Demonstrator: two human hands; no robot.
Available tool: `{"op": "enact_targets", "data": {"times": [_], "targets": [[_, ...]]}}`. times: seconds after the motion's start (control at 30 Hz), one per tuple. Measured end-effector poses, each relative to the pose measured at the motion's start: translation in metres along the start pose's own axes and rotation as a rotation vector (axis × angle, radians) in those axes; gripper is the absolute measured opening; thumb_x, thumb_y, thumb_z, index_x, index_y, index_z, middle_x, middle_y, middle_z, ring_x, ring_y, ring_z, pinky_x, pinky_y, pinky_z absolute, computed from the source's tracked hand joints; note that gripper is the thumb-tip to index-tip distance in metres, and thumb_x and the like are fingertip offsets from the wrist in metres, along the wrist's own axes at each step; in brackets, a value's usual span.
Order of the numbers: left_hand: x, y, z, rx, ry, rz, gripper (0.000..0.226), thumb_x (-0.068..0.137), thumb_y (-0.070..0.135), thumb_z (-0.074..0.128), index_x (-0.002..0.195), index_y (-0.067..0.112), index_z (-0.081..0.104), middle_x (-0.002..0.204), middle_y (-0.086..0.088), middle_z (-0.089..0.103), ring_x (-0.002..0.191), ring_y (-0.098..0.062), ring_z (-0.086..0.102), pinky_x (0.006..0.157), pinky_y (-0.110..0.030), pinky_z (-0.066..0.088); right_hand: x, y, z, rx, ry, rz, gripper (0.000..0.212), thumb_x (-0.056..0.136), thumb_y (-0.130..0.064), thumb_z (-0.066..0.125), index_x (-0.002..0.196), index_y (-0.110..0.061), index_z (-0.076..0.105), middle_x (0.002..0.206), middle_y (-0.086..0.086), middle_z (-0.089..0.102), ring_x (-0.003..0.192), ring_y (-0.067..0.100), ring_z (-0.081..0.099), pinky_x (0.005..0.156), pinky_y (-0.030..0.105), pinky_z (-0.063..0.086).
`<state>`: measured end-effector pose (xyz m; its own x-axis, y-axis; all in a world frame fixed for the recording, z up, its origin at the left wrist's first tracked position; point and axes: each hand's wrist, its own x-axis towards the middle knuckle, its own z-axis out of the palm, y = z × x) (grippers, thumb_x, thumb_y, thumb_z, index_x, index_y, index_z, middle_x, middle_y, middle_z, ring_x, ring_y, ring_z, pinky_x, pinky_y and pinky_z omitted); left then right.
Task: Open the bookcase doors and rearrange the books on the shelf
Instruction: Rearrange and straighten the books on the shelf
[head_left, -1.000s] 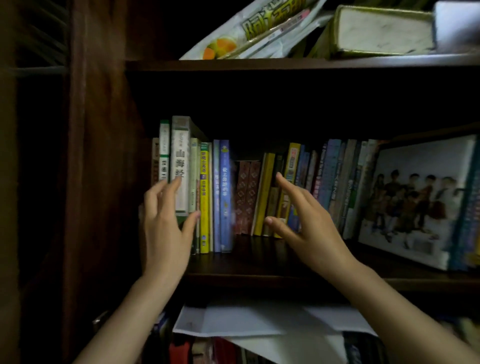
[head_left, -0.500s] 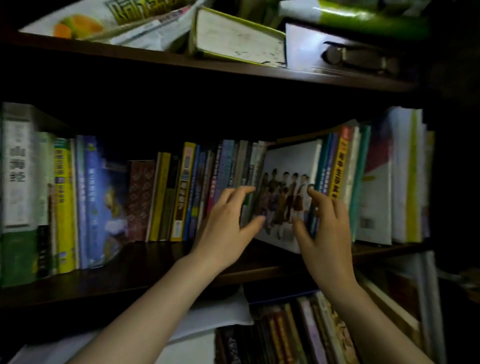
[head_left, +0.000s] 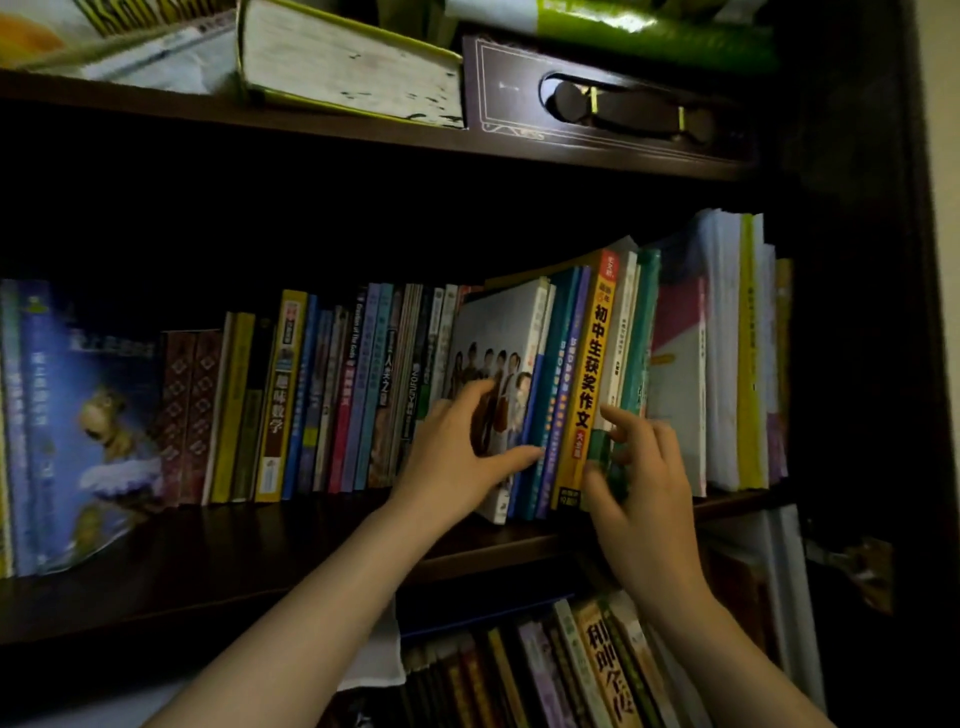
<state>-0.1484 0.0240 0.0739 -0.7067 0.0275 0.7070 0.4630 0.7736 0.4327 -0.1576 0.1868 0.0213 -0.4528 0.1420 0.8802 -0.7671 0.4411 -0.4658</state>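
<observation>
Books stand upright on the middle shelf (head_left: 311, 540), spines out. Left hand (head_left: 457, 462) lies flat, fingers straight, on the photo-cover book (head_left: 498, 364), which leans just left of the orange spine (head_left: 589, 374) reading 初中生获奖作文. Right hand (head_left: 644, 467) is nearer it, fingers curled onto the green books (head_left: 641, 332); I can't tell if they pinch.

A white photo-cover book (head_left: 511, 332) leans left among upright books (head_left: 332, 400) toward the right end of the dark wooden shelf (head_left: 218, 561).
</observation>
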Motion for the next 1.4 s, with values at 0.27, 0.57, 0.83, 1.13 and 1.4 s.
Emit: {"op": "enact_targets", "data": {"times": [0.27,0.57,0.83,1.13,1.4], "targets": [[-0.025,-0.032,-0.036,0.103,0.216,0.014,0.051,0.091,0.014,0.059,0.139,0.024,0.046,0.126,0.003,0.060,0.109,-0.006,0.055,0.083,-0.007,0.039,-0.001,-0.030,0.026,0.096,-0.165,-0.141,0.058,0.086,-0.002,0.058,0.137,-0.025,0.042,0.112,-0.013,0.045,0.102,0.004,0.046,0.087,0.025,0.044],[-0.066,-0.056,-0.105,0.175,0.352,-0.069,0.044,0.092,0.012,0.058,0.133,0.025,0.053,0.112,0.009,0.065,0.099,-0.008,0.062,0.083,-0.026,0.054,0.007,-0.110,0.108,0.246,-0.880,0.029,0.082,0.092,-0.007,0.046,0.150,-0.037,-0.002,0.150,0.003,0.035,0.114,0.020,0.054,0.084,0.028,0.049],[-0.106,-0.083,-0.171,0.068,0.375,-0.218,0.054,0.086,0.015,0.067,0.136,0.028,0.049,0.110,0.009,0.068,0.081,-0.008,0.069,0.081,-0.033,0.057,0.003,-0.160,0.166,0.490,-1.143,0.044,0.093,0.086,0.009,0.047,0.148,-0.042,0.002,0.155,-0.004,0.021,0.121,0.010,0.040,0.089,0.035,0.052],[-0.114,-0.114,-0.215,0.168,0.294,-0.291,0.062,0.086,0.028,0.064,0.142,0.035,0.038,0.112,0.009,0.064,0.085,-0.009,0.067,0.079,-0.033,0.056,-0.009,-0.179,0.221,0.518,-1.259,-0.001,0.122,0.073,-0.020,0.080,0.147,-0.043,-0.013,0.159,0.003,0.012,0.145,0.023,0.013,0.116,0.042,0.021],[-0.106,-0.122,-0.232,0.679,0.495,-0.124,0.096,0.067,0.029,0.081,0.146,0.033,0.027,0.118,0.005,0.042,0.099,-0.005,0.041,0.079,-0.015,0.036,0.000,-0.183,0.246,0.302,-1.302,-0.091,0.115,0.082,-0.026,0.072,0.145,-0.035,-0.024,0.156,0.013,0.020,0.141,0.029,0.025,0.117,0.043,0.021]]}}
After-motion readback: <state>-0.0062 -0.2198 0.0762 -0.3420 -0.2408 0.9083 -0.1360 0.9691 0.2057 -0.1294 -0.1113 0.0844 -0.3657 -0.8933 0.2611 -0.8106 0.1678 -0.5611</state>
